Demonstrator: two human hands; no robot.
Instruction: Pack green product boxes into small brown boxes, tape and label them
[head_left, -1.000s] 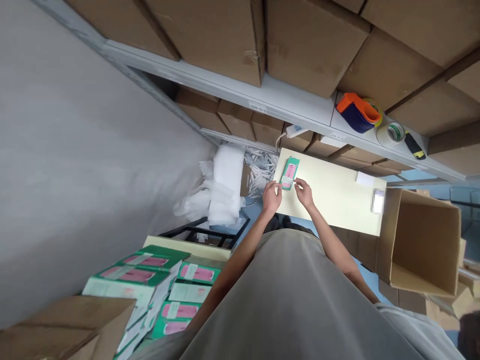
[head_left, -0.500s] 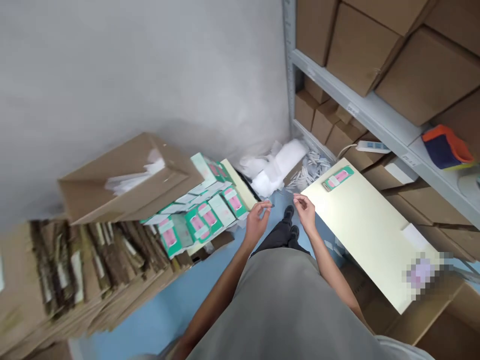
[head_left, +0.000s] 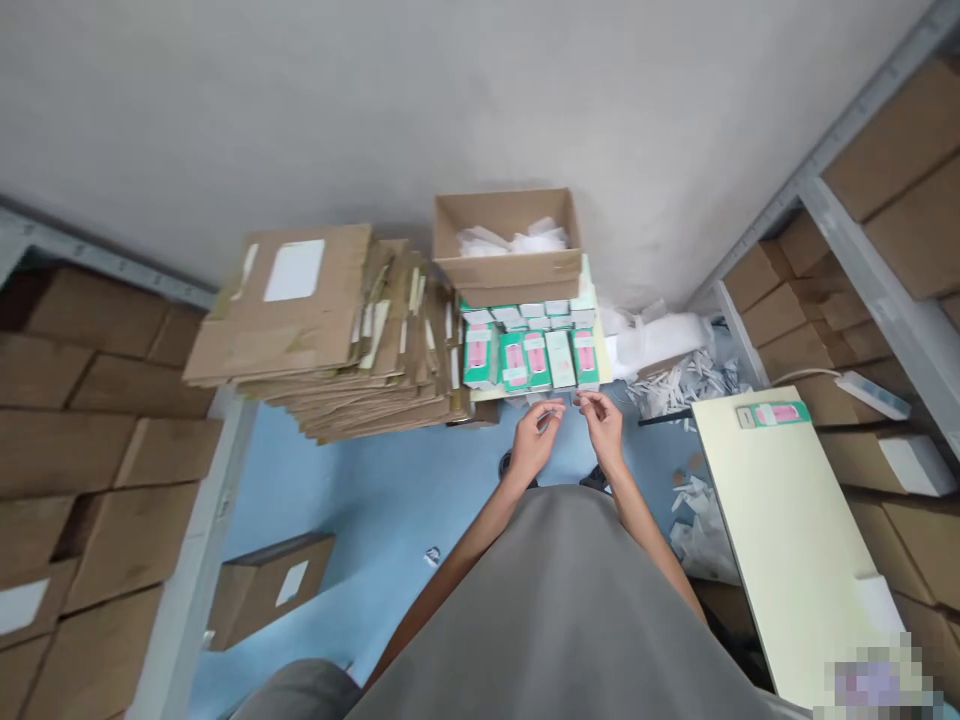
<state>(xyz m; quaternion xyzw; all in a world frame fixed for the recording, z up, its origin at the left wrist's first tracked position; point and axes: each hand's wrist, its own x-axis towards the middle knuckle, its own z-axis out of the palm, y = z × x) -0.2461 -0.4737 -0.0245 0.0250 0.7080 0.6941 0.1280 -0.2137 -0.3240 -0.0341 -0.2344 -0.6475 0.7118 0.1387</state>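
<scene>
Boxes [head_left: 584,352]: green with pink, in rows on table [head_left: 605,362], near wall [head_left: 480,100].
Left hand [head_left: 533,440]: loosely curled, near boxes; cannot tell if holding anything.
Right hand [head_left: 603,428]: half closed; hold unclear.
Carton [head_left: 517,276]: wall side, white wrapping [head_left: 549,236] inside.

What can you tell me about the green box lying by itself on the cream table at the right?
The green box is slim and oblong, apparently printed card, with a pink panel on its upper face and a paler section at its left end. It lies flat near the end of the cream table, lengthwise along the short edge. Only the tabletop visibly touches it; the left hand and right hand are well apart from it. Whether it is sealed is too small to tell.
</scene>
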